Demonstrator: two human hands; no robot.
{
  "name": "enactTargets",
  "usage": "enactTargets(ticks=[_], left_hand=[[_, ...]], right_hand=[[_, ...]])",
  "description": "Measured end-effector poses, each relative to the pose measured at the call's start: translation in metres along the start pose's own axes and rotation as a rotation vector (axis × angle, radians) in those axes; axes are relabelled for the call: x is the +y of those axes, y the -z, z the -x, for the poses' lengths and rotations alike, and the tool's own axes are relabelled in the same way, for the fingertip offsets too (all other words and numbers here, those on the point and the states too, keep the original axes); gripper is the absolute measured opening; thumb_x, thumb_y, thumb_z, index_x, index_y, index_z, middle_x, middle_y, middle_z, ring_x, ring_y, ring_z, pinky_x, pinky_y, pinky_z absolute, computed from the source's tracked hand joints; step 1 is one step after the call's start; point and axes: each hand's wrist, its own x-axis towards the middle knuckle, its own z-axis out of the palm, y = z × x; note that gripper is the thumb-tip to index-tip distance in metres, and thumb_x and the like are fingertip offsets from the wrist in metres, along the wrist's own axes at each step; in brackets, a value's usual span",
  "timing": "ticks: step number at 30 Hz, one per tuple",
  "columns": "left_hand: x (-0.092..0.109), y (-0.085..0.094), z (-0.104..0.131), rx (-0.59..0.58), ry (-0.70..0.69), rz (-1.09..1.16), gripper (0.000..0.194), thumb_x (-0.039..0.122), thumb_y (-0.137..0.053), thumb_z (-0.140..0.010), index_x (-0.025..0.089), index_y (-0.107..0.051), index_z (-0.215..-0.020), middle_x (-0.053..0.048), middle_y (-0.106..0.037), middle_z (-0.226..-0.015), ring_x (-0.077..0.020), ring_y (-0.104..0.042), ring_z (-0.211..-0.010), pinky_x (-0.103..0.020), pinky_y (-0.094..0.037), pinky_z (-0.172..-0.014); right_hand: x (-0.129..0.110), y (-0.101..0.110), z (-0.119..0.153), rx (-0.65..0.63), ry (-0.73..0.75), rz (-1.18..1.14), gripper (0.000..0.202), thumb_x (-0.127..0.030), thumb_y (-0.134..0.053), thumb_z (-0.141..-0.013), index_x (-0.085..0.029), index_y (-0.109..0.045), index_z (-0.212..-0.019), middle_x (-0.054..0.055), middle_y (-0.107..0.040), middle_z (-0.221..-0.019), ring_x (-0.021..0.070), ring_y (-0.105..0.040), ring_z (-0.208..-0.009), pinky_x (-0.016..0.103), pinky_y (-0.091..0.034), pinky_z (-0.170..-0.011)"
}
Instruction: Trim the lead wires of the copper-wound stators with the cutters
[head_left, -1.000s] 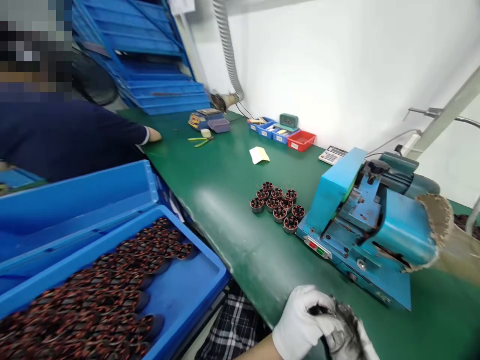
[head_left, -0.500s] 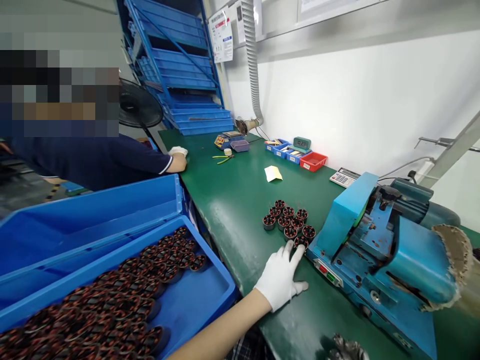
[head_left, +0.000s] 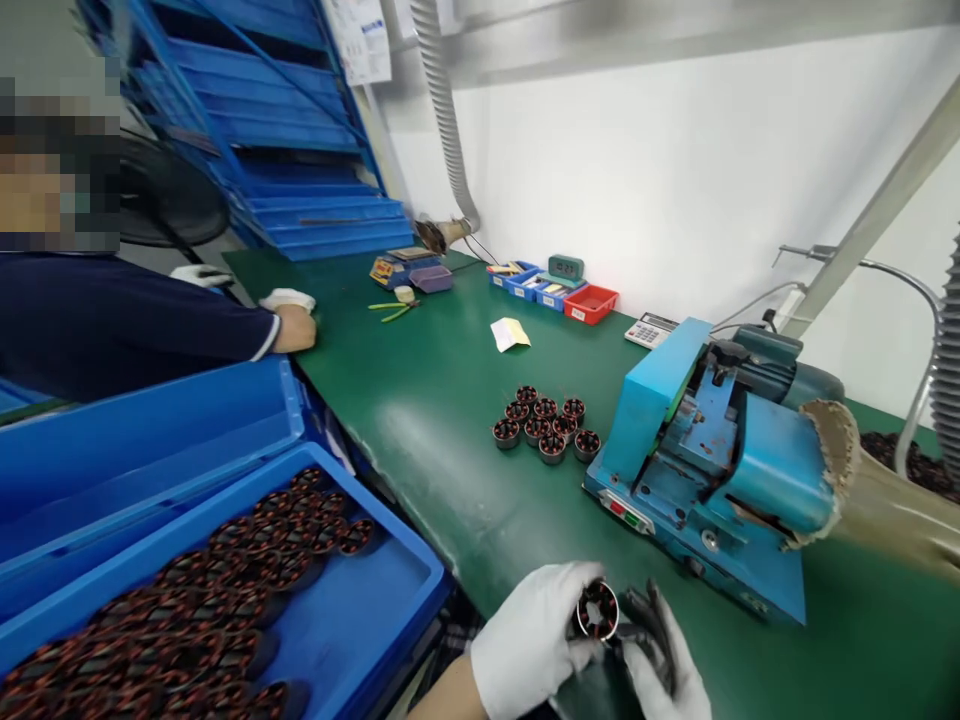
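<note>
In the head view, my left hand [head_left: 532, 635], in a white glove, is closed on a ring-shaped motor stator [head_left: 598, 610] with copper windings. The stator tilts, its round face toward me, above the table's near edge. My right hand [head_left: 666, 655] is just right of it, in a white glove with blackened fingers. Those fingers are apart and reach to the stator's side; whether they touch it I cannot tell. Further up the green table [head_left: 427, 430] stands a cluster of several similar stators [head_left: 537, 431].
A blue bin [head_left: 367, 590] full of stators is at left. At right stands a blue motor-driven machine [head_left: 697, 470] with a cloth duct. A co-worker's sleeve [head_left: 150, 320] and gloved hand are at far left. Pliers [head_left: 394, 308], paper [head_left: 510, 334] and a red tray [head_left: 590, 304] lie further back.
My left hand has moved from the cluster toward me, bringing one stator to the near edge. My right hand has come up beside it. The view has turned rightward.
</note>
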Motion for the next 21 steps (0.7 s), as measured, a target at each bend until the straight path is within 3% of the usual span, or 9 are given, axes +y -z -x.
enactTargets(ticks=[2, 4, 6, 10, 12, 15, 17, 19, 21], left_hand=[[0.002, -0.011, 0.008, 0.069, -0.013, 0.020, 0.088, 0.024, -0.073, -0.060, 0.017, -0.024, -0.132, -0.012, -0.052, -0.122, -0.0283, -0.050, -0.111, -0.042, -0.040, -0.096], [-0.002, -0.017, 0.010, 0.091, -0.018, 0.015, 0.105, 0.030, -0.077, -0.053, 0.014, -0.015, -0.136, -0.019, -0.044, -0.129, -0.0343, -0.041, -0.120, -0.048, -0.037, -0.099], [-0.008, -0.020, 0.007, 0.047, -0.034, 0.005, 0.101, 0.034, -0.077, -0.053, 0.014, -0.021, -0.135, -0.020, -0.040, -0.133, -0.0362, -0.036, -0.124, -0.051, -0.034, -0.101], [-0.010, -0.019, -0.006, -0.036, -0.127, 0.052, 0.076, 0.028, -0.074, -0.062, 0.019, -0.036, -0.128, -0.012, -0.046, -0.131, -0.0281, -0.040, -0.123, -0.045, -0.033, -0.104], [-0.003, -0.019, -0.010, -0.049, -0.158, 0.084, 0.072, 0.028, -0.076, -0.061, 0.020, -0.041, -0.124, -0.009, -0.052, -0.125, -0.0259, -0.045, -0.117, -0.043, -0.033, -0.104], [0.008, -0.021, -0.013, -0.046, -0.161, 0.095, 0.064, 0.032, -0.080, -0.056, 0.020, -0.051, -0.112, -0.007, -0.058, -0.111, -0.0256, -0.051, -0.108, -0.043, -0.034, -0.102], [0.012, -0.025, -0.012, -0.011, -0.135, 0.080, 0.059, 0.036, -0.081, -0.053, 0.019, -0.054, -0.103, -0.006, -0.059, -0.103, -0.0257, -0.052, -0.102, -0.043, -0.036, -0.099], [0.014, -0.028, -0.012, 0.020, -0.132, 0.064, 0.060, 0.040, -0.080, -0.052, 0.019, -0.054, -0.101, -0.006, -0.059, -0.099, -0.0260, -0.053, -0.098, -0.044, -0.038, -0.096], [0.013, -0.030, -0.012, 0.035, -0.158, 0.060, 0.063, 0.042, -0.079, -0.054, 0.019, -0.052, -0.106, -0.006, -0.059, -0.100, -0.0261, -0.053, -0.098, -0.045, -0.038, -0.097]], right_hand=[[-0.004, -0.001, 0.002, 0.003, -0.006, 0.102, 0.061, -0.038, -0.077, -0.058, -0.025, -0.060, -0.115, 0.008, -0.067, -0.104, 0.0242, -0.065, -0.087, 0.034, -0.055, -0.075], [-0.011, 0.000, 0.003, -0.044, -0.022, 0.252, 0.056, -0.036, -0.077, -0.057, -0.021, -0.064, -0.109, 0.009, -0.068, -0.100, 0.0237, -0.065, -0.084, 0.033, -0.054, -0.074], [-0.019, 0.001, 0.004, -0.067, -0.019, 0.344, 0.046, -0.038, -0.075, -0.058, -0.019, -0.068, -0.100, 0.010, -0.069, -0.097, 0.0241, -0.065, -0.083, 0.033, -0.053, -0.075], [-0.036, -0.011, 0.001, -0.080, -0.008, 0.339, 0.033, -0.044, -0.069, -0.065, -0.019, -0.070, -0.086, 0.009, -0.069, -0.090, 0.0226, -0.063, -0.082, 0.031, -0.051, -0.076], [-0.048, -0.017, -0.003, -0.079, -0.057, 0.292, 0.030, -0.046, -0.069, -0.066, -0.017, -0.067, -0.072, 0.005, -0.067, -0.073, 0.0183, -0.060, -0.067, 0.027, -0.050, -0.064], [-0.073, -0.016, -0.007, -0.082, -0.145, 0.084, 0.033, -0.047, -0.069, -0.066, -0.017, -0.058, -0.061, -0.002, -0.054, -0.051, 0.0096, -0.044, -0.043, 0.021, -0.037, -0.041], [-0.091, -0.009, -0.006, -0.003, -0.057, -0.030, 0.033, -0.048, -0.067, -0.068, -0.018, -0.056, -0.062, -0.004, -0.051, -0.051, 0.0084, -0.042, -0.042, 0.020, -0.036, -0.040], [-0.103, -0.001, -0.003, 0.077, 0.096, 0.117, 0.028, -0.046, -0.065, -0.070, -0.019, -0.059, -0.065, -0.001, -0.057, -0.056, 0.0109, -0.050, -0.048, 0.022, -0.042, -0.046], [-0.105, 0.003, 0.003, -0.040, 0.218, 0.514, 0.020, -0.039, -0.063, -0.073, -0.020, -0.065, -0.072, 0.003, -0.065, -0.069, 0.0152, -0.059, -0.061, 0.025, -0.048, -0.058]])
